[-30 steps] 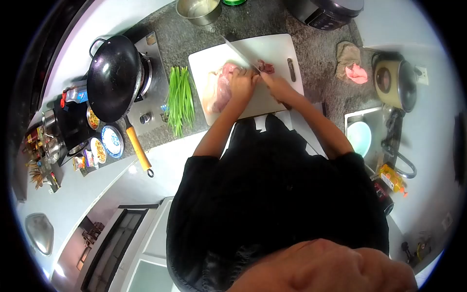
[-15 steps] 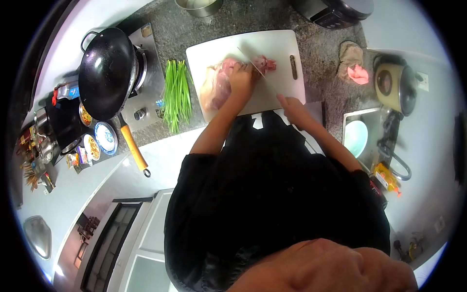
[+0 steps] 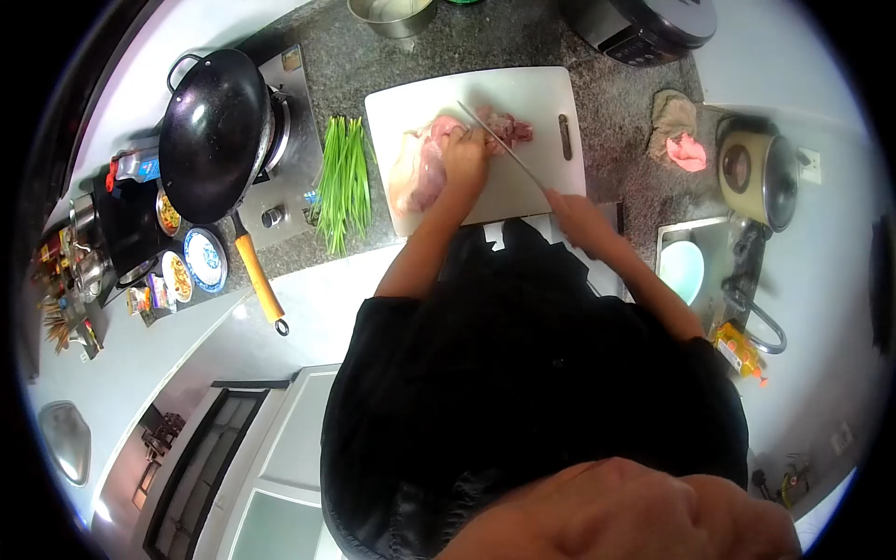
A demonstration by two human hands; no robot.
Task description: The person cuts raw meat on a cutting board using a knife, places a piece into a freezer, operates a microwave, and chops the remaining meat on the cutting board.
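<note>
A large piece of raw meat (image 3: 427, 179) with pale skin lies on the left part of the white cutting board (image 3: 532, 89). Curled fingers of my left hand (image 3: 465, 157) press on its right side and grip it. My right hand (image 3: 575, 220) is closed around the handle of a kitchen knife (image 3: 511, 149). The blade slants up and left, just right of my left fingertips, between the large piece and the cut meat pieces (image 3: 513, 129). The handle is mostly hidden by my fingers.
Green garlic chives (image 3: 343, 187) lie left of the board, beside a black wok (image 3: 213, 135) on the stove. A metal bowl (image 3: 397, 19) and a dark cooker (image 3: 644, 28) stand behind. Cloths (image 3: 674, 121) and a sink with a pale bowl (image 3: 683, 271) are at right.
The knife blade has turned slightly and its handle end, with my right hand, has shifted a little right and down. My left hand stays on the meat. The whole view has shifted slightly.
</note>
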